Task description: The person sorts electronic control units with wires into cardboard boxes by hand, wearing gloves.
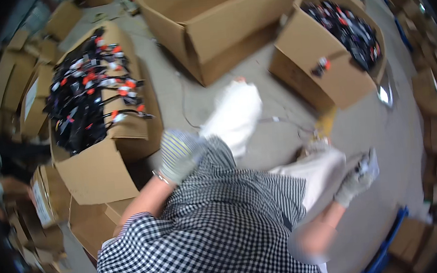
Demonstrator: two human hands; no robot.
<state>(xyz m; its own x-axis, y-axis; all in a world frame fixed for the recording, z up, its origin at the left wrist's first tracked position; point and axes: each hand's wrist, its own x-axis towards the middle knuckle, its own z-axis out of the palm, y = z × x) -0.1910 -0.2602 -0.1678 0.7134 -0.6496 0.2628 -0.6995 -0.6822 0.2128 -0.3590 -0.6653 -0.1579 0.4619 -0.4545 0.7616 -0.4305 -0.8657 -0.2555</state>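
Observation:
My left hand (179, 155), in a pale knitted glove with striped fabric, hangs over the front of my black-and-white checked apron (201, 231). Its fingers bend inward and blur, so nothing in them can be made out. Out to the right, over the floor, my right hand (357, 179) wears a similar pale glove. Dark and grey patches show at its fingers, too smeared to tell glove from a held thing. Nearest to the left hand is an open cardboard box (97, 173) heaped with black plastic-wrapped items (78, 112) bearing orange and white pieces.
A large open carton (245, 25) stands ahead. Right of it, another box (322, 70) holds similar black packages (344, 34). Thin cord (183, 103) lies on the grey floor (384, 127). Stacked cartons line both sides; a blue bar (389, 241) is at lower right. Another person's arm (15, 185) shows far left.

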